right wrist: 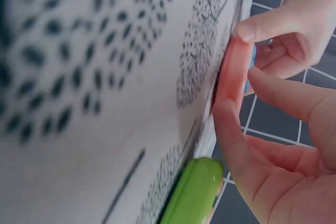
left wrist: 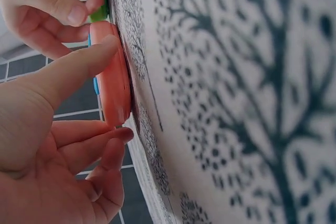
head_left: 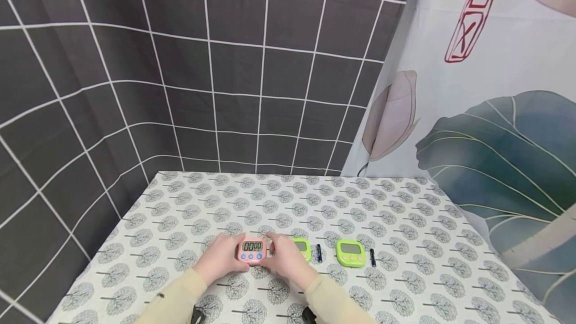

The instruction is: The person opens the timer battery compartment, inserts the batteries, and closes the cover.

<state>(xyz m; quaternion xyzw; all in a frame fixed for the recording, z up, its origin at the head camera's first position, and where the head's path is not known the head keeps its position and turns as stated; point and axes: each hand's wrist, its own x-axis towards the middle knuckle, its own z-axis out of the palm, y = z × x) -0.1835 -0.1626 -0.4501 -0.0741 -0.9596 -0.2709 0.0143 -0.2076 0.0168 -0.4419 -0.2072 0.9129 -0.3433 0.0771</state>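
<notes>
A pink digital timer (head_left: 252, 246) with blue buttons lies face up on the tablecloth, its display showing zeros. My left hand (head_left: 221, 255) grips its left side, the thumb on the near edge and fingers at the far one, as the left wrist view shows of the timer (left wrist: 113, 85). On the right side, my right hand (head_left: 288, 260) holds the same timer (right wrist: 233, 74) between thumb and fingertip. Just right of that hand is a green timer (head_left: 303, 247), partly hidden behind it. A second green timer (head_left: 350, 249) lies farther right.
Small dark stick-like objects (head_left: 319, 253) lie beside the green timers, one to the right of each. A tree-patterned cloth (head_left: 270, 191) covers the table. Behind it hangs a dark gridded curtain (head_left: 234, 69), and a leaf-printed white one (head_left: 432, 39) hangs at the right.
</notes>
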